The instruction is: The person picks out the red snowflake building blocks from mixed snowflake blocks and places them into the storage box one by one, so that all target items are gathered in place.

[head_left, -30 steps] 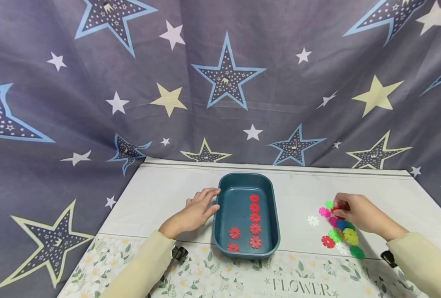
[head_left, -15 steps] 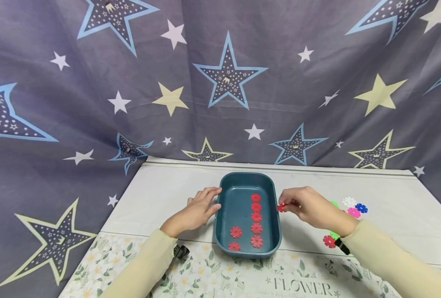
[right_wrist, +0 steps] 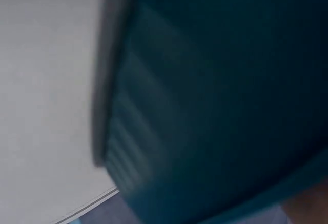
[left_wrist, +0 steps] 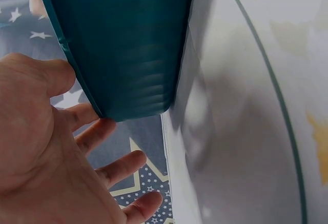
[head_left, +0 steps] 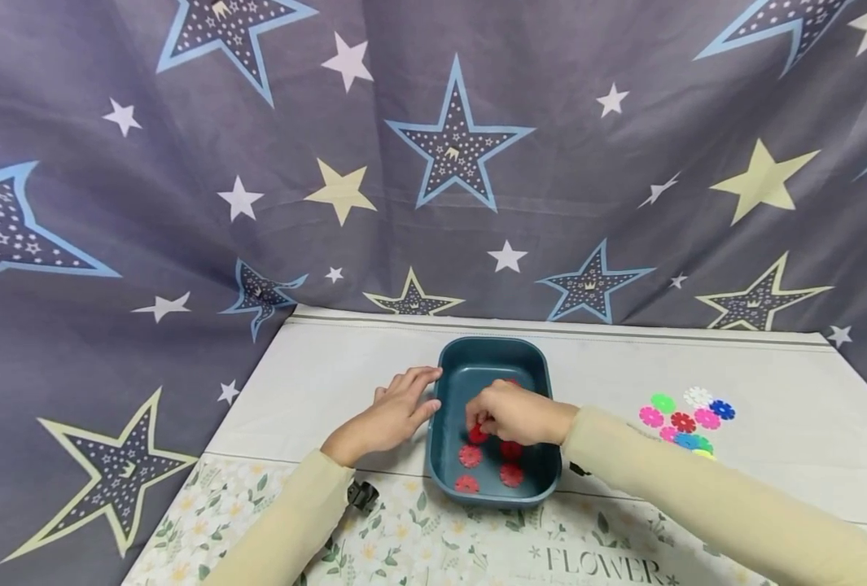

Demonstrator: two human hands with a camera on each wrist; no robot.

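Observation:
In the head view, my right hand (head_left: 517, 413) reaches into the dark teal tray (head_left: 466, 389) and pinches a red snowflake-shaped plastic disc (head_left: 478, 435) low over its left side. Just nearer lies another red disc (head_left: 470, 456), and several more are in the tray, some partly hidden by the hand. At the tray's left rim, my left hand (head_left: 389, 415) touches with thumb and fingertips, fingers spread. The left wrist view shows its loosely extended fingers (left_wrist: 120, 168) beside the tray wall (left_wrist: 123, 44). Tray wall (right_wrist: 195, 90) fills most of the right wrist view; the disc is hidden there.
Right of the tray lies a loose cluster of discs: white (head_left: 698, 397), blue (head_left: 722, 408), green (head_left: 663, 403), pink, yellow and one red disc (head_left: 683, 422). The forearm covers part of that area. A star-patterned curtain (head_left: 433, 236) hangs behind the white table cover (head_left: 360, 350).
My right hand has taken a red disc from the cluster and carried it left, over the rim and into the tray. The left hand stays at the tray's left rim.

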